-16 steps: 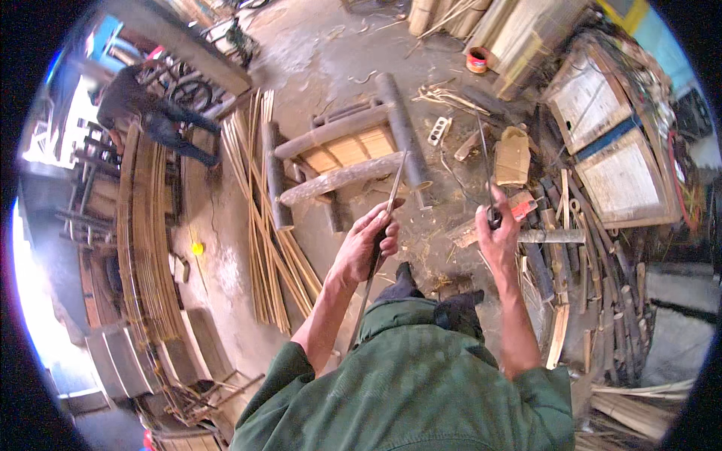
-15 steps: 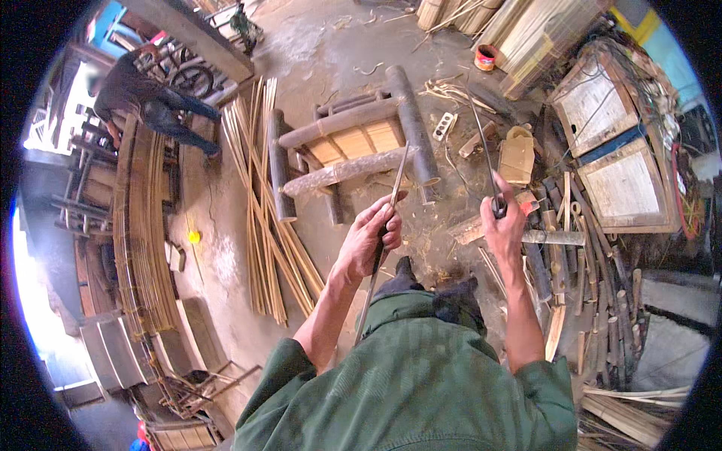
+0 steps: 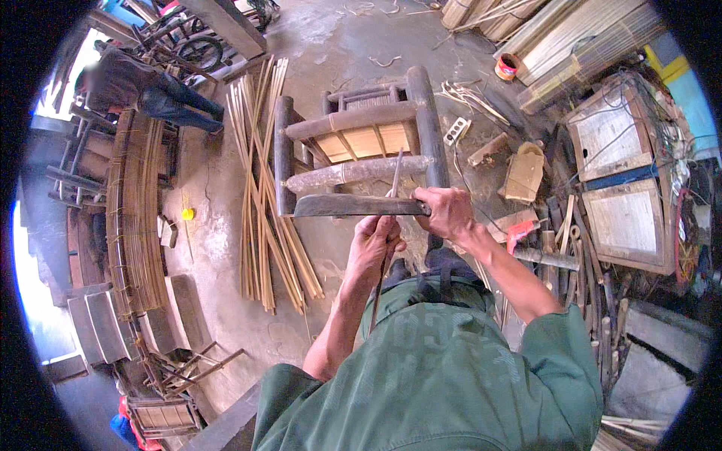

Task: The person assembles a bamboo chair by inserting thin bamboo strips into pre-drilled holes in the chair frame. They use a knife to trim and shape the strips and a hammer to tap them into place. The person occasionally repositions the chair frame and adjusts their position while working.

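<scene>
My right hand [image 3: 449, 213] is closed on the handle of a machete [image 3: 353, 206], whose broad dark blade points left. The blade lies crosswise over a thin tapered strip, perhaps bamboo [image 3: 397, 174], close above my left hand [image 3: 372, 244]. My left fingers are wrapped round that strip, its pointed end away from me and its lower end running back toward my green shirt. The blade seems to touch the strip; its cutting edge cannot be made out. Just beyond the blade stands a low furniture frame [image 3: 352, 120] of thick dark poles with a pale slatted panel.
Long thin strips [image 3: 263, 203] lie on the floor to the left. A person [image 3: 135, 86] bends over a long bundle of slats [image 3: 135, 225]. To the right are a power strip [image 3: 456, 131], a red tool [image 3: 522, 234], short poles [image 3: 608, 346] and a wooden cabinet [image 3: 620, 177].
My right hand has swung the machete from upright at the right to lying crosswise over the strip. My left hand still grips the strip. The view has shifted slightly.
</scene>
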{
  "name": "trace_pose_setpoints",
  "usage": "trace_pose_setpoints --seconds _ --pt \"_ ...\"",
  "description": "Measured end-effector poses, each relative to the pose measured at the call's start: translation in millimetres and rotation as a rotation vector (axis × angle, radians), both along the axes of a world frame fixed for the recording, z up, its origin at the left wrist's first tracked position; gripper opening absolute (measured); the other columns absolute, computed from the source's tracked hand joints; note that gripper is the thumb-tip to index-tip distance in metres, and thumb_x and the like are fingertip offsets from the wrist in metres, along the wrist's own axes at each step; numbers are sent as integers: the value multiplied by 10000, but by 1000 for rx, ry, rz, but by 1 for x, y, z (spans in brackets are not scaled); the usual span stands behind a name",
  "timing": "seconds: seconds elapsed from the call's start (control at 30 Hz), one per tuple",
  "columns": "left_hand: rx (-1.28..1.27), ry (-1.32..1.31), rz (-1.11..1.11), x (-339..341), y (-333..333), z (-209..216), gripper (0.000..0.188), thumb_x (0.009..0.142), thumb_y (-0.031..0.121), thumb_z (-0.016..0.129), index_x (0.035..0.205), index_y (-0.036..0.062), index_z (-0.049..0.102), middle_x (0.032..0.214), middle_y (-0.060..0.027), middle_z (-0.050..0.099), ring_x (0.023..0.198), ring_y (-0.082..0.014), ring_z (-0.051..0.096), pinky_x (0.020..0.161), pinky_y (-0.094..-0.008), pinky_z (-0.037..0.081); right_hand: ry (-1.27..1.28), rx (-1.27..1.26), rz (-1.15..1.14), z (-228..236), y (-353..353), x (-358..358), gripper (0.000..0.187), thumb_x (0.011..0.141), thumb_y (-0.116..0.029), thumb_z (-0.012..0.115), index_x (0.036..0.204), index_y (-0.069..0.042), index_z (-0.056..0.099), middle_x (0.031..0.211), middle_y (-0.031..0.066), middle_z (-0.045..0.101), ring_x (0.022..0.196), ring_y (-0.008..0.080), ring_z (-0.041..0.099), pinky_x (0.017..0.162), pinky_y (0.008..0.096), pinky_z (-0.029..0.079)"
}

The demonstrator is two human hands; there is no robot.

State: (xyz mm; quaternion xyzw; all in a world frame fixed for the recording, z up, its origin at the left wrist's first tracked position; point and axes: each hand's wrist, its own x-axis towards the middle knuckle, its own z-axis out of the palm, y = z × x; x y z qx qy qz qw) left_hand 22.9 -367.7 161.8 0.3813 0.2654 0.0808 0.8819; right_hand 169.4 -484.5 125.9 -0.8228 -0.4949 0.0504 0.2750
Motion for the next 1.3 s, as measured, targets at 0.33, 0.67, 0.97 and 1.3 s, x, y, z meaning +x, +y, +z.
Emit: trace_pose_setpoints --seconds 0.33,0.67,0.97,1.3 --pt "-113 60 194 2 -18 34 497 957 166 526 1416 88 352 682 67 329 562 -31 313 442 -168 290 188 -159 -296 -33 -6 156 336 800 -299 642 1034 -60 669 792 149 680 709 317 667 629 394 532" --pt "-55 72 223 45 -20 2 130 974 176 501 1015 66 558 666 62 360 526 -32 321 444 -175 284 29 -37 89 -23 17 91 235 715 -241 641 927 -148 676 836 134 679 722 320 664 627 416 535" --pt "-114 27 171 64 8 4 272 981 162 480 1231 57 500 656 67 303 520 -30 291 457 -191 296 -10 -113 -65 -9 22 98 300 701 -249 656 970 -120 689 876 105 692 761 296 672 669 416 536" --pt "-259 -22 35 89 63 5 338 975 129 475 1304 64 436 684 67 321 529 -35 302 433 -180 273 -70 -77 -275 -38 52 143 345 707 -277 713 998 -105 644 890 117 676 776 304 661 684 435 507"
